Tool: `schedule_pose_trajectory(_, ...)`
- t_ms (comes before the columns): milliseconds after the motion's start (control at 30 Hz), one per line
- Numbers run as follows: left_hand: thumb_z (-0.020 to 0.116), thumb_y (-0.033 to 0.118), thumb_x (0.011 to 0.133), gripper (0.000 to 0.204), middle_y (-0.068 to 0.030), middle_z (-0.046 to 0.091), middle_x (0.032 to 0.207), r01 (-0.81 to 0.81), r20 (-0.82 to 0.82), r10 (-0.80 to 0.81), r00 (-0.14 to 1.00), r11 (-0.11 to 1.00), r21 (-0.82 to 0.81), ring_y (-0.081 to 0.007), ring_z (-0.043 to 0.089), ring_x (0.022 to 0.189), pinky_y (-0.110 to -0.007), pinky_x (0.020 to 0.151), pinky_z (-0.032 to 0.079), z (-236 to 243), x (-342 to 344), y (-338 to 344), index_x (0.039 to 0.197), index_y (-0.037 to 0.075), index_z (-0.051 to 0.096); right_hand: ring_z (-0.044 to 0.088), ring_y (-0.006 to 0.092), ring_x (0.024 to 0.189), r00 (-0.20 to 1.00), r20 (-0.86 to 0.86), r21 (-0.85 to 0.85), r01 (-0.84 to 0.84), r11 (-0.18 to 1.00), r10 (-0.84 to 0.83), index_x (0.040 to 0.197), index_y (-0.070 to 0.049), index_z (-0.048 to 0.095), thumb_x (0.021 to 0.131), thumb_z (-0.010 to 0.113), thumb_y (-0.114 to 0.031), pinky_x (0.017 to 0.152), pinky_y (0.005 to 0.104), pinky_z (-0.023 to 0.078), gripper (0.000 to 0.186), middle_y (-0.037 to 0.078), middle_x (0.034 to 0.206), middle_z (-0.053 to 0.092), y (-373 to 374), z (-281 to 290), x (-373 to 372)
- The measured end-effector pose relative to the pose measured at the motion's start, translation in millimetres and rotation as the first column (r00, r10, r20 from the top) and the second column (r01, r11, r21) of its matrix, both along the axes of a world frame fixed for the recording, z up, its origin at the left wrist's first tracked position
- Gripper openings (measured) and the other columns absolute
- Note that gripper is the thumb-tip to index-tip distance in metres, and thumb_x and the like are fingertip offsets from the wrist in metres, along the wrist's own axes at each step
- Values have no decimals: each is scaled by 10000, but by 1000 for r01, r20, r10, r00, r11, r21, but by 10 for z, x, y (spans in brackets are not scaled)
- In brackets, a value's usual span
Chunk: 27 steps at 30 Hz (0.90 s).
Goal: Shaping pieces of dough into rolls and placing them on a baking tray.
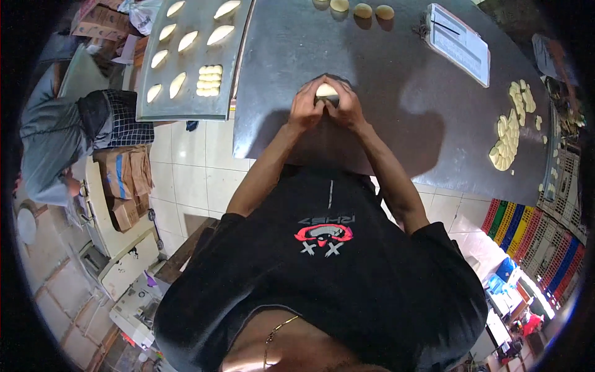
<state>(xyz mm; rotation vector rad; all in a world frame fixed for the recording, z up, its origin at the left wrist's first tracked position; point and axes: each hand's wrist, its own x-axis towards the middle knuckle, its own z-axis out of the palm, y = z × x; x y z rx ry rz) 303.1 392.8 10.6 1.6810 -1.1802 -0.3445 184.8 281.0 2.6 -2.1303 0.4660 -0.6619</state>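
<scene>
A pale dough ball [326,90] lies on the dark metal worktable [285,43], close to the near edge in front of my body. Around its left side curves my left hand [305,108], and my right hand [347,106] curves round its right side. The fingertips of both hands come together beyond the dough, and the thumbs are near each other on the close side. Only the top of the dough shows between them. Several round dough balls [362,10] sit in a row at the table's far edge.
At the left, a metal baking tray [204,53] bears several pointed dough pieces [188,41] and a clustered dough block [209,80]. A clipboard [458,46] with paper and a pen lies far right, above loose dough pieces [507,139]. Another person [52,142] is at left; coloured crates [527,232] stand right.
</scene>
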Motion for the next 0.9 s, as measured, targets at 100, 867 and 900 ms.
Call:
schedule_pose_trajectory(100, 559, 20, 756, 537, -233, 629, 1225, 24, 85, -28, 996, 999, 39, -416, 581, 1168, -458, 1024, 462, -20, -38, 190, 1293, 5, 565, 572, 398, 1183, 997, -46, -46, -56, 997, 54, 1298, -27, 559, 761, 725, 1, 1006, 461, 474, 563, 200, 1248, 624, 111, 90, -108)
schedule_pose_trajectory(867, 595, -31, 815, 458, -183, 478, 1446, -347, -305, 348, 887, 936, 59, -329, 487, 1327, -413, 1073, 430, 491, 964, 1498, 1267, 42, 594, 613, 172, 1046, 697, -29, 994, 93, -50, 717, 1363, 19, 531, 957, 630, -129, 882, 308, 516, 444, 99, 1190, 635, -931, 392, 1212)
schedule_pose_trajectory(900, 593, -29, 819, 429, -182, 516, 1401, -394, -325, 403, 855, 914, 98, -322, 524, 1274, -401, 1021, 463, 501, 1049, 1530, 1242, 35, 604, 611, 169, 1059, 710, 2, 995, -74, 73, 704, 1365, 17, 531, 963, 622, -140, 884, 301, 513, 441, 96, 1204, 632, -1034, 399, 1523)
